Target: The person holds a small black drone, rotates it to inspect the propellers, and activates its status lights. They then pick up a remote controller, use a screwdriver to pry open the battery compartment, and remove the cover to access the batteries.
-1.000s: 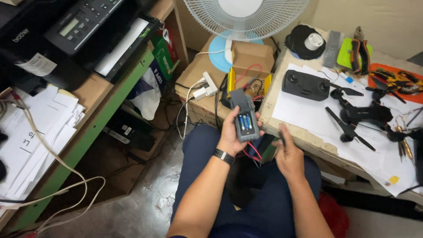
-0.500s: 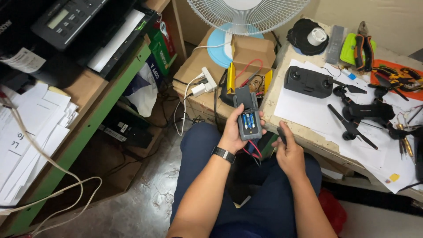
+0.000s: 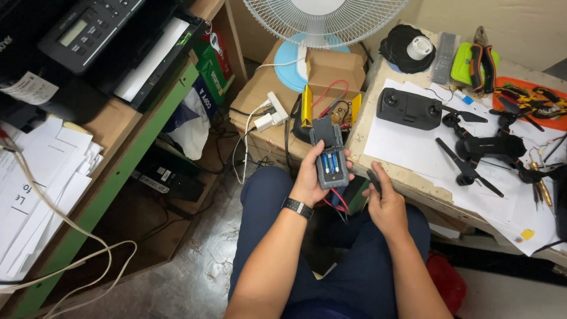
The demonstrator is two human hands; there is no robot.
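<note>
While the person sits with knees under the bench edge, the left hand (image 3: 310, 177) is wrapped around a grey handheld meter with its battery bay open (image 3: 329, 155), showing blue cells, red and black leads (image 3: 336, 201) trailing below it. Just beside it, the right hand (image 3: 385, 201) pinches a small dark battery cover (image 3: 374, 180) between thumb and fingers. Farther off on the paper-covered worktable (image 3: 407, 171) lie a black remote controller (image 3: 409, 108) and a black folding drone (image 3: 487, 147). Beyond stands a white fan (image 3: 322, 20).
</note>
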